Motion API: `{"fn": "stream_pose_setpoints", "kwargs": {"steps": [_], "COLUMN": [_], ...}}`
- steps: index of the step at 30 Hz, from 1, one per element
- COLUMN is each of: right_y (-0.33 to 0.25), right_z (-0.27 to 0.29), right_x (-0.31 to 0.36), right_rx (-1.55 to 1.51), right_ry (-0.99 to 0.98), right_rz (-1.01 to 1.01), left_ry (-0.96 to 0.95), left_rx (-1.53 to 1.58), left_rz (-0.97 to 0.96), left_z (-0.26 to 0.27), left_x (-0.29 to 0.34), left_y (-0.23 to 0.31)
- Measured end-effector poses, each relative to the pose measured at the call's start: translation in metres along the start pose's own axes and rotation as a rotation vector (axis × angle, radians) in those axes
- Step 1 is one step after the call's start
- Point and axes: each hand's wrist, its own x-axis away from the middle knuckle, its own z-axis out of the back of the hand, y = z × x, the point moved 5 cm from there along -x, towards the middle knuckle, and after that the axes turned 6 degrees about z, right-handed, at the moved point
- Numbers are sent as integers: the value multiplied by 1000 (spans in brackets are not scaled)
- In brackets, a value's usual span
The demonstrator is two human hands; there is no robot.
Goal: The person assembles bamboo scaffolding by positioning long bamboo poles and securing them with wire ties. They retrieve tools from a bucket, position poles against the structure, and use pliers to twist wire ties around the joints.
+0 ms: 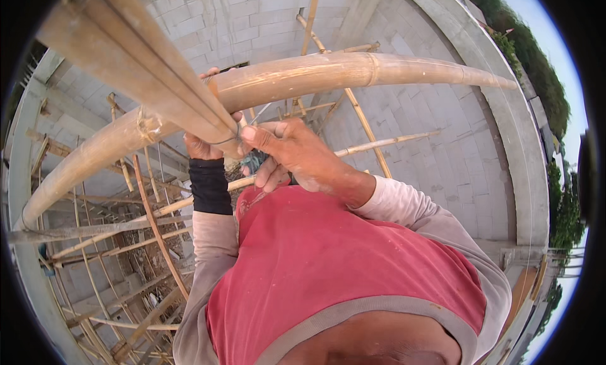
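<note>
A thick bamboo pole (297,81) crosses in front of me. A split-looking upright bamboo pole (136,56) meets it at a slant. Thin dark wire (222,141) loops round the upright's lower end, just below the crossing. My left hand (202,148), below a black wristband, reaches behind the joint with its fingers curled round the bamboo; the poles hide most of it. At the wire, my right hand (303,153) is closed, thumb and forefinger pinching by the loop and the other fingers curled. A thin pale strand rises beside its fingertips.
Bamboo scaffolding (126,251) fills the lower left, above ground strewn with debris far below. A grey block wall (429,150) stands ahead and right, framed by a concrete beam (527,157). More thin poles (369,135) cross behind my hands.
</note>
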Motion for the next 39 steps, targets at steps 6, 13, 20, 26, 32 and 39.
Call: {"fn": "stream_pose_setpoints", "kwargs": {"steps": [6, 13, 20, 26, 32, 39], "right_y": [-5, -21, -25, -28, -24, 32], "right_z": [3, -14, -18, -19, -17, -6], "right_x": [12, 13, 13, 7, -11, -28], "right_rx": [1335, 1526, 1658, 1697, 1485, -420], "right_ry": [349, 255, 127, 35, 66, -38], "right_rz": [1159, 1561, 1682, 1724, 1304, -119], "left_ry": [245, 708, 437, 360, 460, 102], "left_rx": [-447, -661, -216, -714, -284, 41], "left_rz": [-100, 273, 726, 48, -73, 5], "left_z": [25, 58, 30, 48, 7, 1], "left_x": [13, 11, -13, 10, 6, -2], "left_y": [14, 16, 31, 19, 8, 10]}}
